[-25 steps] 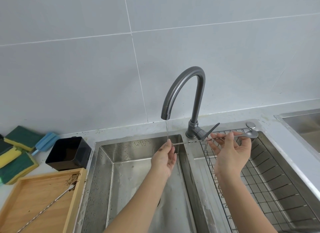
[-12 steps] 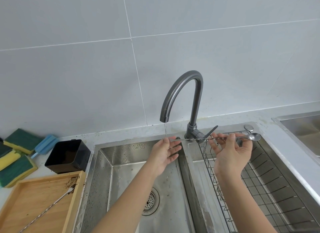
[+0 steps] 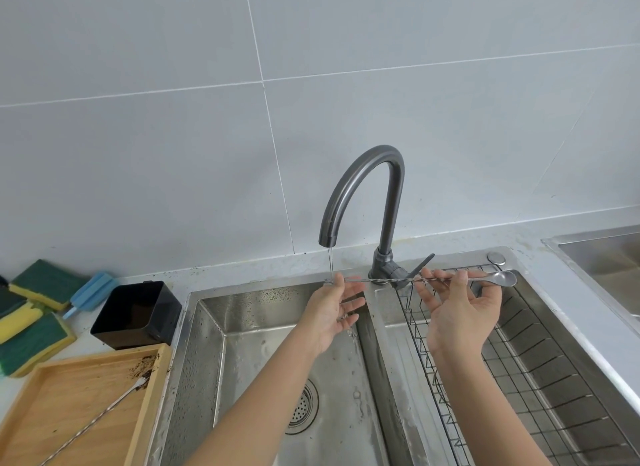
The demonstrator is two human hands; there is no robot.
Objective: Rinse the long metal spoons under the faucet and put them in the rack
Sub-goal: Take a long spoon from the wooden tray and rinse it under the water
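Hands are holding a long twisted-stem metal spoon (image 3: 391, 280) level across a stainless steel double sink (image 3: 194, 327), its bowl end lying over the wire dish rack (image 3: 519, 372) in the right basin. The right hand (image 3: 460, 313) is pinching the stem near the bowl between fingertips, palm up. The left hand (image 3: 332, 313) is gripping the far tip with thumb and forefinger, other fingers spread, under a thin stream falling from the dark grey gooseneck faucet (image 3: 367, 188). A second long spoon (image 3: 93, 422) is lying in a soiled wooden tray (image 3: 69, 389) beside the left basin.
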